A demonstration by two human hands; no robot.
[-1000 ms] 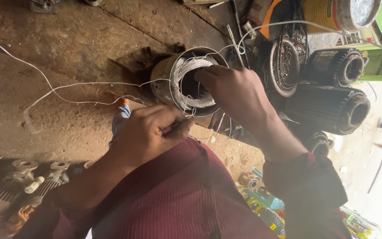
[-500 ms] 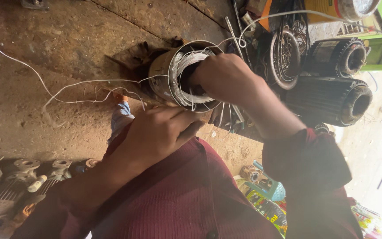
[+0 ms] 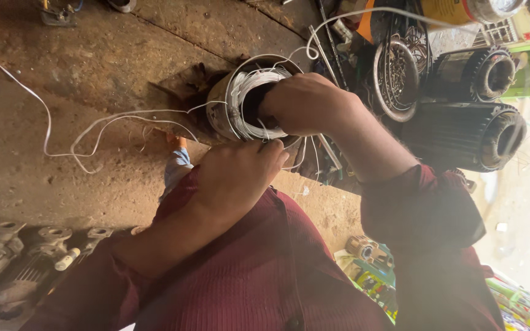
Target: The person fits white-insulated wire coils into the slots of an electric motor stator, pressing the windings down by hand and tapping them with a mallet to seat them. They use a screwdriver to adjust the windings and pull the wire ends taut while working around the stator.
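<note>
On the concrete floor (image 3: 50, 184), near its middle, lies a round metal motor stator with pale wire windings (image 3: 240, 104), and thin white wires (image 3: 93, 132) run from it across the floor. Right hand (image 3: 305, 104) is closed on the rim of the stator, its fingers going into the opening, while the left hand (image 3: 237, 178) is closed just below it, pinching wire strands. Beside them, toward the far edge, stand dark ribbed motor housings (image 3: 467, 132).
</note>
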